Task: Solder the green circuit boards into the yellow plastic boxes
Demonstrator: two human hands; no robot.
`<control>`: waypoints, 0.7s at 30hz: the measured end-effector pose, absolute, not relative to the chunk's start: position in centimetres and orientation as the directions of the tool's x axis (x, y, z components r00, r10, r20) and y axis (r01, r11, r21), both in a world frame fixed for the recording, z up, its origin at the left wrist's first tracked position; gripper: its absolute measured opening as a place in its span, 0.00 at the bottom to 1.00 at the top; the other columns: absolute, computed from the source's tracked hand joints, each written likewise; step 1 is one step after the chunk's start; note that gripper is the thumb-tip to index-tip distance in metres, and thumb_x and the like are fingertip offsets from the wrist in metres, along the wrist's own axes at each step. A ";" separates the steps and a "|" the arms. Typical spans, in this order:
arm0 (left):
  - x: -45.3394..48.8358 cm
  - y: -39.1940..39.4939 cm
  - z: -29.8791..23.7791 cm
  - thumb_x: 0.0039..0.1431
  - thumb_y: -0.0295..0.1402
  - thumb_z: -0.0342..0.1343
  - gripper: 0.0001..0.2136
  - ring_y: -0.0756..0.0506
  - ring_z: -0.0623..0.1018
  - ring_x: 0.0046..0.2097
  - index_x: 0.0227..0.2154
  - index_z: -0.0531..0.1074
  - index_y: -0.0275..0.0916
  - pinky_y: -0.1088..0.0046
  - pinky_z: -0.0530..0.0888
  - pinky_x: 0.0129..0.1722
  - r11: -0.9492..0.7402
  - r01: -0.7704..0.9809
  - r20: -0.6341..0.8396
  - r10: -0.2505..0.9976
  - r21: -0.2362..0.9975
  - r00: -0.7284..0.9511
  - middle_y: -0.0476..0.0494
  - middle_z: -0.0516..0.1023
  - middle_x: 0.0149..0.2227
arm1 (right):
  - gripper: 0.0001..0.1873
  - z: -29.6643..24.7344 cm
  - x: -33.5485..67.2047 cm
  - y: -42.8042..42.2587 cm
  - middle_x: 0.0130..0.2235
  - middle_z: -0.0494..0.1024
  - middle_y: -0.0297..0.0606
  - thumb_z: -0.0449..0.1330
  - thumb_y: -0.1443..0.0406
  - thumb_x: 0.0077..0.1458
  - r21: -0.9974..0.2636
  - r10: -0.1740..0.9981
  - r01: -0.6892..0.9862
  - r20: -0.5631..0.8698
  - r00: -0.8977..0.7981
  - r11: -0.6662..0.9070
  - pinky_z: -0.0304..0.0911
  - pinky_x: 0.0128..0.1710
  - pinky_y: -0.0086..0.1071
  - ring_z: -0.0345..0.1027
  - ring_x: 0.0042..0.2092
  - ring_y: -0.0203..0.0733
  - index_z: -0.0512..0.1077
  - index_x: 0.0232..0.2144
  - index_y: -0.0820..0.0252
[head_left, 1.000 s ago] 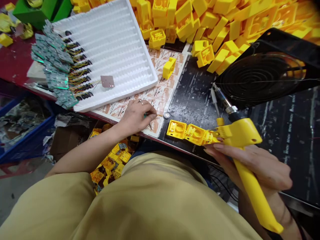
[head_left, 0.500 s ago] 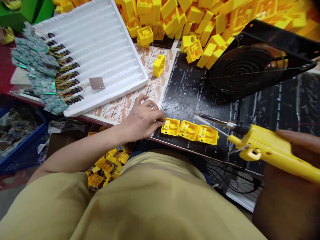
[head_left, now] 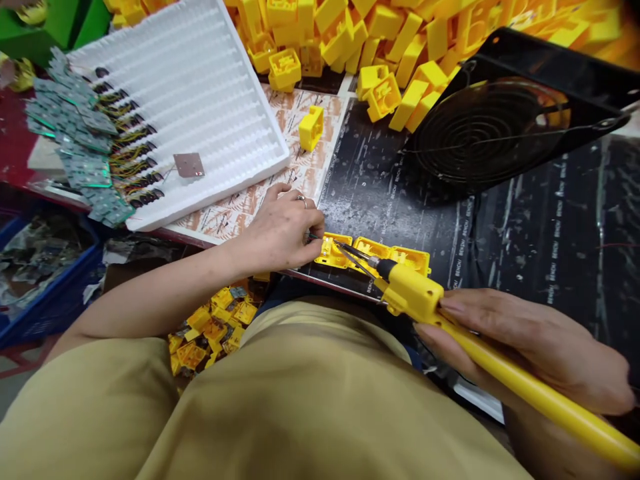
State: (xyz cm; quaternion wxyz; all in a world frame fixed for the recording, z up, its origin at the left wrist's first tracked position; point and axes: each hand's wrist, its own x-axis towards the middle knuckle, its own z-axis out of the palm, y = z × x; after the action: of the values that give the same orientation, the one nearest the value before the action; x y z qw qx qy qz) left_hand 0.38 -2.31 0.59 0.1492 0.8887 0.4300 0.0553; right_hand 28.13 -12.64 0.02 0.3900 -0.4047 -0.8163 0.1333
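My right hand (head_left: 525, 343) is wrapped round the handle of a yellow soldering iron (head_left: 415, 293). Its metal tip reaches left onto the leftmost of three yellow plastic housings (head_left: 395, 253) lined up at the near edge of the black mat (head_left: 500, 227). My left hand (head_left: 283, 230), with a ring on one finger, is curled with the fingertips pinched against the left end of that row. What the fingertips pinch is too small to make out.
A white foam tray (head_left: 200, 87) lies at the back left, with green circuit boards (head_left: 75, 133) and wires along its left edge. A heap of yellow housings (head_left: 380, 40) fills the back. A black fan (head_left: 500, 127) leans at the right. More yellow parts (head_left: 210, 327) sit below the bench.
My right hand has swung the soldering iron in from the right, bringing its tip down onto the leftmost housing. My left hand stays pinched at the row's left end.
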 end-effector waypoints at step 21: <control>0.3 -2.2 1.3 0.53 0.33 0.55 0.07 0.43 0.74 0.42 0.25 0.76 0.40 0.55 0.61 0.56 -0.615 0.706 -0.190 0.692 0.350 0.697 0.45 0.81 0.33 | 0.05 1.7 28.5 -11.5 0.34 0.78 0.38 0.64 0.67 0.62 -0.415 0.618 0.458 0.494 -0.612 0.786 0.72 0.41 0.26 0.75 0.37 0.33 0.70 0.38 0.60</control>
State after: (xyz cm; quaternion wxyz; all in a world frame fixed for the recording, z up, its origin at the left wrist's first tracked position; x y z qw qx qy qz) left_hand 0.29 -2.19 1.34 0.2026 0.8985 0.3889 -0.0179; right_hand 28.53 -11.53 1.74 0.3202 -0.3027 -0.8890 0.1246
